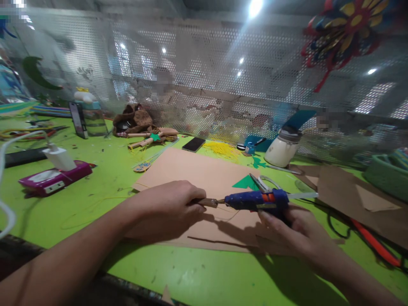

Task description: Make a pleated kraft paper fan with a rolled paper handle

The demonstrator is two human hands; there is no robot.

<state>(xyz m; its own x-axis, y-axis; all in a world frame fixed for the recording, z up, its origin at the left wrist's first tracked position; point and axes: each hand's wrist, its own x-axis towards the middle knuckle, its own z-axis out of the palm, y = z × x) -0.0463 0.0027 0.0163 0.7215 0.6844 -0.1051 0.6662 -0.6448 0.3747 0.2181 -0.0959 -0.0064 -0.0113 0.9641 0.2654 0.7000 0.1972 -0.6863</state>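
Observation:
My left hand [180,208] pinches a short brown rolled paper tube [208,202] above the tan cardboard sheet [178,165]. In my right hand [293,229] is a blue hot glue gun [251,199], its nozzle at the tube's right end and a clear glue stick [304,195] sticking out of its back. Whether nozzle and tube touch is hard to tell. Behind the gun, a green paper piece [244,182] and scissors [266,182] lie on the cardboard, partly covered by the gun. My left fingers hide the tube's other end.
A purple power strip [57,178] with a white charger [60,157] sits at left. Farther back are a phone [194,144], rolled paper sticks with a green star [155,137] and a white glue bottle [282,146]. Brown cardboard [347,187] and red-orange scissor handles [376,244] lie at right.

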